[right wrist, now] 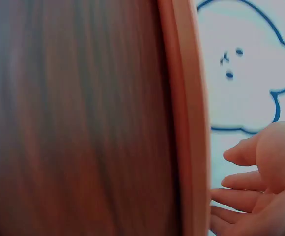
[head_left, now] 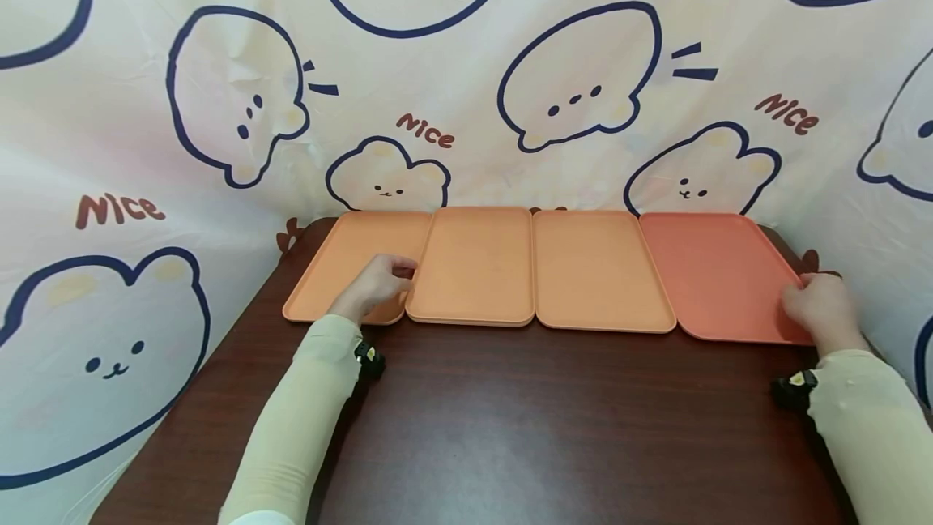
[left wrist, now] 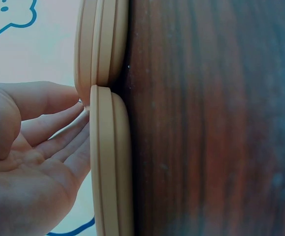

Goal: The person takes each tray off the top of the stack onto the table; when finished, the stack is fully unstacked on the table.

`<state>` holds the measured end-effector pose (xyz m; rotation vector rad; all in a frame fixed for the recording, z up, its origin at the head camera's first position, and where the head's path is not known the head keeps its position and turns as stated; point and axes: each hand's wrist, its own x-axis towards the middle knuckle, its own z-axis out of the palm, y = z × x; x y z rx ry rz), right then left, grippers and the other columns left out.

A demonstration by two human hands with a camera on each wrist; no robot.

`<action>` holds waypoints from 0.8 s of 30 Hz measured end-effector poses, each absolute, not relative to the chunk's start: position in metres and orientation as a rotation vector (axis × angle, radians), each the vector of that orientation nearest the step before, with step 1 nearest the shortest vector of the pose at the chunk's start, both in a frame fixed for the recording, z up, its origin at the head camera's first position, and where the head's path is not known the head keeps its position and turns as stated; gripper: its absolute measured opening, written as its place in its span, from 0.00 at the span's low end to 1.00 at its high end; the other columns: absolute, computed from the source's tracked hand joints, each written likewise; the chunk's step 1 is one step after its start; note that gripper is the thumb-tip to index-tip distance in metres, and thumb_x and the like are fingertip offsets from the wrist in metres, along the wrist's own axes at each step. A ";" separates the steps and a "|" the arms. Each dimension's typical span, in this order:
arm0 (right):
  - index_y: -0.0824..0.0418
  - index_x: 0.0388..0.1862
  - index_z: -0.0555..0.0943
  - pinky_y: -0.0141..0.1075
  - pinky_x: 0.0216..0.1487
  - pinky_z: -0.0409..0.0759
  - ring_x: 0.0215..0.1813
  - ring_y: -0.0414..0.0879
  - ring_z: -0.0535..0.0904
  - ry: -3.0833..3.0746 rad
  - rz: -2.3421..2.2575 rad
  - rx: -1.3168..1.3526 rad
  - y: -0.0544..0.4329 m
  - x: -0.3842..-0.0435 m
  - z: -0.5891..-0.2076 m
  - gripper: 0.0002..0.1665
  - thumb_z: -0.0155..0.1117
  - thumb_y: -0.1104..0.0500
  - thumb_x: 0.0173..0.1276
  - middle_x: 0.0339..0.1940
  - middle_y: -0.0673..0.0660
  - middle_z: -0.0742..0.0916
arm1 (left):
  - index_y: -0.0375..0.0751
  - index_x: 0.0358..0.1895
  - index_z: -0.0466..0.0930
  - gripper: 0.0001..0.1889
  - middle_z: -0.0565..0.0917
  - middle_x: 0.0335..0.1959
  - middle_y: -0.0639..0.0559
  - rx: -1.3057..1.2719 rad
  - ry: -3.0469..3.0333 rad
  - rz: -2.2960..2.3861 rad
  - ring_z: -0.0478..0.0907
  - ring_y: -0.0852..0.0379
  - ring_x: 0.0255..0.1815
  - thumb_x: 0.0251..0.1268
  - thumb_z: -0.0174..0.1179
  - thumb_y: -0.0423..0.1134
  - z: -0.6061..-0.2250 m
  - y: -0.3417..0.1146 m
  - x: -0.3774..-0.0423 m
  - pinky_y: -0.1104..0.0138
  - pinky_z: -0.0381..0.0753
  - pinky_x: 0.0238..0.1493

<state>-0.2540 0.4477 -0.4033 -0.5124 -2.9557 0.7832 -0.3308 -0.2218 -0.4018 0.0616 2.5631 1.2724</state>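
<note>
My left hand (head_left: 379,283) is over the right part of the leftmost orange tray (head_left: 328,262), its fingertips at the left edge of the second orange tray (head_left: 474,266). In the left wrist view, the thumb and fairly straight fingers (left wrist: 59,125) come together at that edge. The second tray shows a doubled rim (left wrist: 100,44), like two trays stacked. On the far right, my right hand (head_left: 824,308) is at the right edge of the coral-red tray (head_left: 722,274). Its fingers (right wrist: 243,182) are loosely spread beside the rim in the right wrist view.
A third orange tray (head_left: 601,266) lies between the second tray and the red one. The trays form a side-by-side row at the back of the dark wooden table (head_left: 554,420). White cloth (head_left: 466,63) with cartoon bears hangs behind and at both sides.
</note>
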 end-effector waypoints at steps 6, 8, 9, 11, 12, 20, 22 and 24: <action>0.83 0.77 0.64 0.59 0.51 0.81 0.60 0.77 0.75 -2.964 0.835 -0.354 0.395 -0.271 -0.392 0.36 0.40 0.56 0.83 0.72 0.86 0.72 | 0.31 0.78 0.72 0.26 0.75 0.77 0.33 0.076 2.564 1.265 0.71 0.38 0.80 0.79 0.57 0.27 -0.402 -0.222 -0.329 0.47 0.74 0.79; 0.81 0.77 0.67 0.53 0.43 0.83 0.55 0.72 0.80 -2.937 0.921 -0.267 0.369 -0.276 -0.387 0.34 0.42 0.54 0.87 0.70 0.84 0.75 | 0.31 0.78 0.72 0.26 0.75 0.77 0.33 0.085 2.567 1.270 0.71 0.38 0.80 0.79 0.57 0.27 -0.402 -0.223 -0.329 0.47 0.74 0.79; 0.80 0.77 0.68 0.48 0.41 0.82 0.53 0.69 0.81 -2.926 0.968 -0.234 0.356 -0.278 -0.385 0.34 0.43 0.53 0.88 0.69 0.83 0.77 | 0.31 0.77 0.72 0.26 0.75 0.77 0.33 0.090 2.568 1.273 0.71 0.38 0.80 0.79 0.57 0.27 -0.402 -0.223 -0.329 0.47 0.74 0.79; 0.76 0.77 0.70 0.45 0.42 0.83 0.54 0.65 0.82 -2.900 1.076 -0.215 0.328 -0.282 -0.380 0.34 0.45 0.50 0.89 0.70 0.79 0.79 | 0.30 0.77 0.72 0.26 0.75 0.77 0.32 0.095 2.566 1.280 0.71 0.38 0.80 0.79 0.57 0.27 -0.402 -0.223 -0.329 0.47 0.74 0.79; 0.75 0.76 0.73 0.46 0.45 0.83 0.55 0.65 0.83 -2.880 1.123 -0.194 0.315 -0.284 -0.379 0.33 0.46 0.50 0.89 0.70 0.78 0.80 | 0.30 0.77 0.72 0.26 0.75 0.77 0.32 0.098 2.565 1.279 0.71 0.37 0.80 0.80 0.57 0.27 -0.402 -0.222 -0.329 0.47 0.74 0.78; 0.78 0.73 0.75 0.52 0.71 0.83 0.68 0.67 0.84 -2.757 1.575 0.095 0.227 -0.294 -0.380 0.26 0.51 0.59 0.89 0.68 0.76 0.84 | 0.31 0.77 0.72 0.26 0.75 0.77 0.32 0.093 2.566 1.275 0.72 0.38 0.79 0.80 0.57 0.28 -0.401 -0.224 -0.329 0.47 0.75 0.78; 0.78 0.73 0.75 0.52 0.69 0.84 0.67 0.66 0.85 -2.760 1.635 0.126 0.209 -0.296 -0.382 0.26 0.52 0.59 0.89 0.67 0.76 0.84 | 0.30 0.77 0.72 0.26 0.76 0.76 0.32 0.095 2.567 1.278 0.72 0.38 0.79 0.80 0.57 0.28 -0.402 -0.224 -0.329 0.47 0.74 0.78; 0.77 0.72 0.75 0.51 0.67 0.86 0.63 0.65 0.87 -2.767 1.681 0.148 0.193 -0.298 -0.386 0.25 0.52 0.60 0.88 0.65 0.76 0.85 | 0.30 0.77 0.72 0.26 0.76 0.76 0.32 0.095 2.563 1.287 0.72 0.38 0.79 0.80 0.57 0.28 -0.402 -0.225 -0.329 0.47 0.74 0.79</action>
